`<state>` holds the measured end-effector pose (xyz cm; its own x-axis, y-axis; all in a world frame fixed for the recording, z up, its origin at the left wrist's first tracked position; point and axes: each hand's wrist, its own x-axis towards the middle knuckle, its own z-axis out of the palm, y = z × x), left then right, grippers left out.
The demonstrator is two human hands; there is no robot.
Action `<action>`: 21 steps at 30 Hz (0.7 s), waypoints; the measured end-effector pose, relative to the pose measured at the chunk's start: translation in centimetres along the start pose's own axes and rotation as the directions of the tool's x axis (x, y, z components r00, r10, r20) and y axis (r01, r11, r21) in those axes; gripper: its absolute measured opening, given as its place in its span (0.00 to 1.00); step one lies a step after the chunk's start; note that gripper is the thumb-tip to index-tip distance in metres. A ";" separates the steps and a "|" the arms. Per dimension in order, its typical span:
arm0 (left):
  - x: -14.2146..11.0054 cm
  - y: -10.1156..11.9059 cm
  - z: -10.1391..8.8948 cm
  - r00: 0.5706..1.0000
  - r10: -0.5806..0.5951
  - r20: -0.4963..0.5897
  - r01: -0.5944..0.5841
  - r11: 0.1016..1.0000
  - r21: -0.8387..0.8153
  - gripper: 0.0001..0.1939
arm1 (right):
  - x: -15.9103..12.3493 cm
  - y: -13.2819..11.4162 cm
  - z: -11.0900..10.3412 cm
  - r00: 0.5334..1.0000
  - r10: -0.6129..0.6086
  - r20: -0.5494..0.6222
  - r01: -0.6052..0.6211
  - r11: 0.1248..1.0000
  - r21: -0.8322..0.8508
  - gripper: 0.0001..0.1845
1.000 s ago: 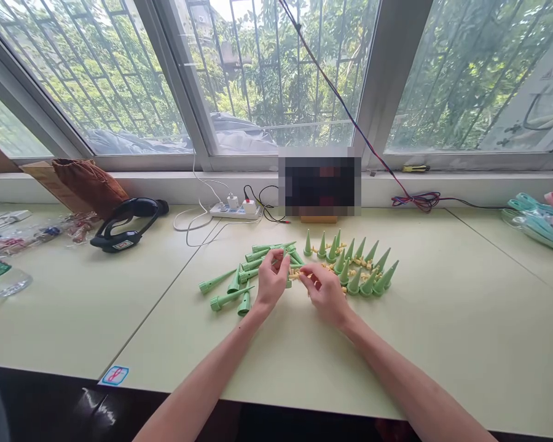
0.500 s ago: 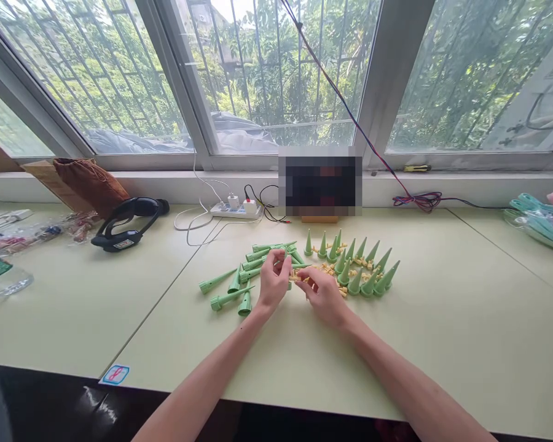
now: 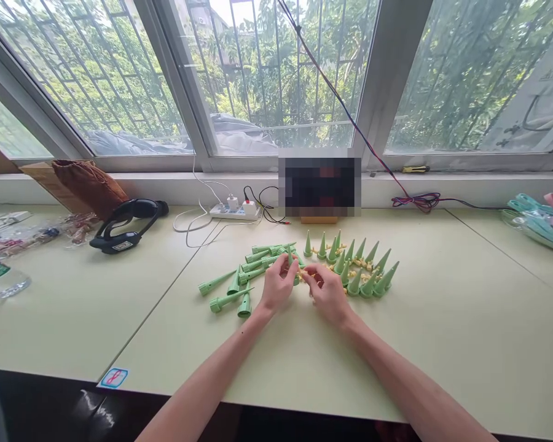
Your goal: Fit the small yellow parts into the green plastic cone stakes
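My left hand (image 3: pixel 278 283) is closed around a green plastic spike (image 3: pixel 290 253), which stands upright with its tip above the fingers. Pinched in my right hand (image 3: pixel 326 291) is a small yellow plastic valve (image 3: pixel 303 274), touching or very near the spike's side; contact is partly hidden by the fingers. Left of my hands lie several loose green spikes (image 3: pixel 225 300), hollow ends toward me. To the right, several more green spikes (image 3: pixel 369 285) stand upright on their wide ends, yellow pieces beside them. More yellow valves (image 3: pixel 362 265) lie scattered among the standing spikes.
A white power strip (image 3: pixel 235 212) with cables lies at the table's back. Black headphones (image 3: pixel 128 227), a brown pouch (image 3: pixel 90 189) and a plastic bottle (image 3: pixel 2 276) occupy the left. A coiled cable (image 3: pixel 415 201) and bagged turquoise items (image 3: pixel 534 215) are at the right. A blurred dark screen (image 3: pixel 320 187) stands behind.
My left hand has moved slightly right with the spike, now more upright. My right hand has brought the yellow valve up against or close to it.
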<state>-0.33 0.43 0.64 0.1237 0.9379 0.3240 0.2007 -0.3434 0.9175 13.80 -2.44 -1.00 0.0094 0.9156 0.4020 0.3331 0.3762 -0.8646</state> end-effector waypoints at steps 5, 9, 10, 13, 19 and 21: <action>-0.1 0.1 0.0 0.999 -0.007 0.032 0.007 1.000 0.007 0.13 | 0.1 -0.1 -0.1 0.999 0.038 0.017 -0.038 0.999 0.035 0.13; -0.1 0.3 0.0 0.999 0.001 0.047 0.000 1.000 -0.004 0.13 | 0.2 -0.2 -0.1 0.997 0.055 0.045 -0.058 0.997 0.054 0.16; -0.1 0.3 0.0 0.999 0.003 0.054 -0.003 1.000 -0.006 0.12 | 0.2 -0.2 -0.1 0.997 0.061 0.053 -0.064 0.997 0.049 0.17; -0.2 0.4 -0.1 0.996 0.001 0.084 0.001 1.000 -0.022 0.12 | 0.2 -0.1 -0.1 0.994 0.077 0.073 -0.080 0.996 0.030 0.20; -0.2 0.4 0.0 0.993 -0.021 0.115 0.028 0.998 -0.062 0.13 | 0.2 0.0 -0.1 0.987 0.119 0.111 -0.123 0.992 0.029 0.24; -0.1 0.3 0.0 0.995 -0.028 0.094 0.034 0.998 -0.062 0.12 | 0.2 -0.1 -0.2 0.988 0.108 0.111 -0.114 0.992 0.049 0.22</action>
<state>-0.30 0.18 0.91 0.2088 0.9385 0.2751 0.1444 -0.3078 0.9405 13.94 -2.33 -0.74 -0.0593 0.9610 0.2703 0.2837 0.2758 -0.9184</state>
